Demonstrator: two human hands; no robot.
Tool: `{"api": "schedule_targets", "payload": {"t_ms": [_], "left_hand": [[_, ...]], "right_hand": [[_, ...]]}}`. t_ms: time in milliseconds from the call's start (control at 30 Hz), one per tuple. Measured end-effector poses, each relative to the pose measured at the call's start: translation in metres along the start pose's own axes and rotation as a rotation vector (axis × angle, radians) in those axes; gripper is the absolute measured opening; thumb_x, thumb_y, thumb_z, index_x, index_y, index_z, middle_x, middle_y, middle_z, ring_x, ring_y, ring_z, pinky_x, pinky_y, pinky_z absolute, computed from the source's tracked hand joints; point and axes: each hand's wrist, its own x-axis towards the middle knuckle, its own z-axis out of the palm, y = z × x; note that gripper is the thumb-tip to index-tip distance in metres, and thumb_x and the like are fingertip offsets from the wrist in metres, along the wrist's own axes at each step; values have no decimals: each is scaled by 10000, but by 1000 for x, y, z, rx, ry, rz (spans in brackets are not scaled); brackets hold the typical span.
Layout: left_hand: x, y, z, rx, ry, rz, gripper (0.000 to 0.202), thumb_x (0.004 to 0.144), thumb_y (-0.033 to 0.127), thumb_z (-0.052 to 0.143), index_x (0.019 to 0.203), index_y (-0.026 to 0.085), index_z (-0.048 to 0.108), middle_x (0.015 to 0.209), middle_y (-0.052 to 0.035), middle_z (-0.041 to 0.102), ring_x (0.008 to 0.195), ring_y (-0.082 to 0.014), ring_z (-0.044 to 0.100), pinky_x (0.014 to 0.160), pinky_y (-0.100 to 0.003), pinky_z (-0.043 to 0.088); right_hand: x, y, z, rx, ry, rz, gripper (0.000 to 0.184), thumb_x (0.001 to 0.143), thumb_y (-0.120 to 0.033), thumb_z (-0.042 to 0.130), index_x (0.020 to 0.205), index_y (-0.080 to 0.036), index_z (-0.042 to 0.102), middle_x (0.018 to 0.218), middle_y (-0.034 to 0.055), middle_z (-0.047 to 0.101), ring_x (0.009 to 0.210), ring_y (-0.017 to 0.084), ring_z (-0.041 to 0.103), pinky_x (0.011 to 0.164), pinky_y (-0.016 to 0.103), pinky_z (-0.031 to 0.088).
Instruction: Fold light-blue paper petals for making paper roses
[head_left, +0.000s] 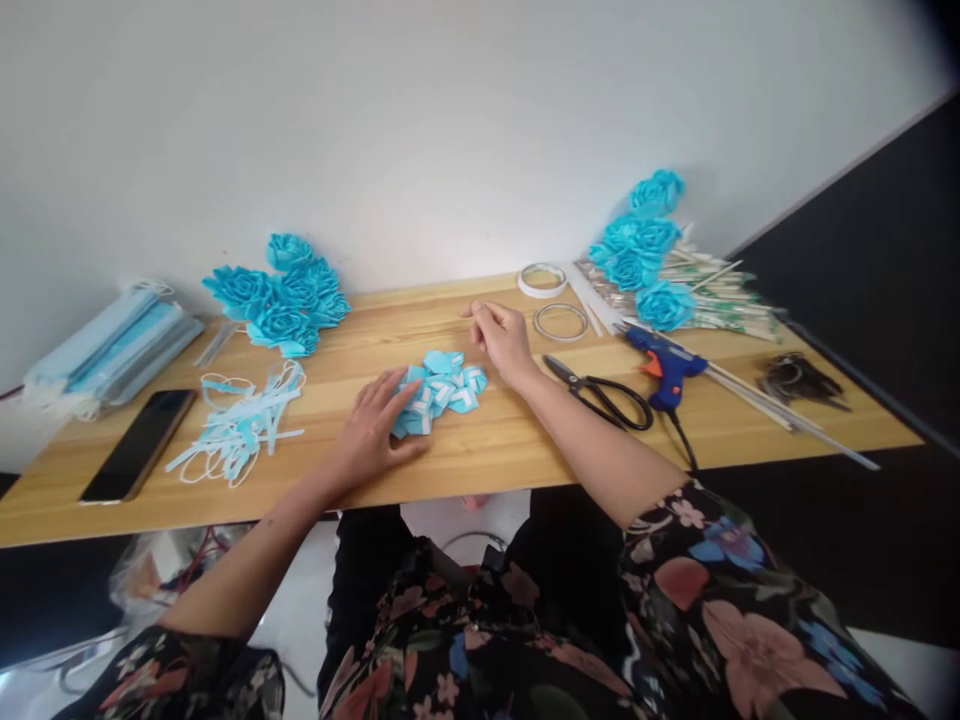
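Note:
Before me on the wooden table (330, 385) is a small heap of cut blue mask-fabric pieces (444, 385), some with white strips on them. My left hand (373, 425) lies at the heap's left side, fingers stretched out and touching its edge. Above and to the right of the heap, my right hand (499, 338) is held with its fingers curled together. Whatever lies between those fingers, if anything, is too small or hidden to make out.
Left: face masks (112, 345), a phone (139, 445), cut strips and ear loops (244, 425), blue fabric roses (281, 300). Right: tape rolls (542, 291), scissors (600, 390), a blue glue gun (667, 375) with a cord, more roses (637, 245) and a bundle of sticks (727, 290).

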Motion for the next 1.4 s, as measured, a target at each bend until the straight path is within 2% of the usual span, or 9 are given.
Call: {"api": "schedule_targets", "payload": {"t_ms": [133, 267, 433, 600, 800, 1033, 1200, 1300, 1400], "left_hand": [[14, -6, 8, 39, -36, 76, 761, 832, 502, 614, 1484, 214, 346, 1563, -169, 297, 1445, -348, 266, 1153, -538, 263], [20, -9, 4, -3, -43, 141, 757, 864, 493, 571, 1514, 241, 277, 1581, -156, 263, 1450, -337, 264, 1157, -529, 264], [24, -12, -7, -74, -9, 160, 724, 917, 513, 475, 1538, 259, 202, 1602, -133, 222, 1466, -318, 239, 1165, -519, 268], [47, -17, -12, -91, 4, 190, 677, 916, 555, 449, 1508, 264, 293, 1601, -117, 237, 1462, -328, 247, 1166, -541, 246], [77, -25, 3, -150, -50, 141, 692, 902, 644, 376, 1423, 195, 453, 1578, -148, 283, 1432, -345, 306, 1147, -547, 284], [71, -33, 14, -218, -15, 115, 660, 911, 625, 385, 1402, 194, 479, 1516, -136, 409, 1392, -312, 388, 1145, -525, 312], [70, -37, 12, -309, 6, 101, 620, 920, 599, 389, 1370, 190, 516, 1450, -131, 500, 1361, -291, 438, 1149, -506, 324], [71, -40, 10, -356, 40, 97, 587, 926, 595, 367, 1323, 208, 559, 1402, -113, 552, 1330, -287, 475, 1140, -509, 342], [73, -43, 10, -387, 85, 92, 574, 933, 589, 345, 1272, 201, 597, 1336, -108, 607, 1278, -292, 522, 1118, -521, 370]], "right_hand": [[5, -13, -3, -184, -84, -53, 393, 921, -475, 460, 831, -161, 679, 556, -33, 547, 490, 84, 466, 524, 213, 357], [0, -42, -15, -598, -337, -189, 346, 932, -362, 467, 734, -172, 679, 641, -9, 628, 605, 102, 542, 610, 221, 359], [-51, -62, -55, -1014, -509, -319, 294, 959, -299, 443, 971, -217, 725, 908, 46, 731, 859, 190, 632, 779, 307, 438], [-104, -47, -101, -1251, -398, -364, 318, 923, -261, 526, 1210, -256, 663, 1362, 86, 593, 1299, 295, 489, 1085, 526, 341], [-120, -24, -112, -1285, -307, -268, 370, 962, -267, 450, 1294, -261, 613, 1417, 69, 546, 1355, 290, 450, 1067, 525, 407], [-95, -6, -108, -1220, -225, -318, 374, 974, -240, 416, 1294, -224, 609, 1339, 90, 613, 1299, 249, 515, 1066, 462, 426], [-76, -15, -102, -1210, -223, -401, 352, 968, -253, 425, 1241, -214, 643, 1256, 91, 664, 1227, 250, 550, 1052, 457, 405], [-58, -36, -125, -1232, -150, -419, 346, 971, -286, 406, 1175, -219, 677, 1158, 85, 697, 1118, 248, 589, 1015, 432, 407], [-33, -55, -177, -1318, 71, -314, 371, 967, -288, 380, 1151, -187, 686, 1100, 109, 703, 1042, 261, 600, 940, 412, 432]]}}
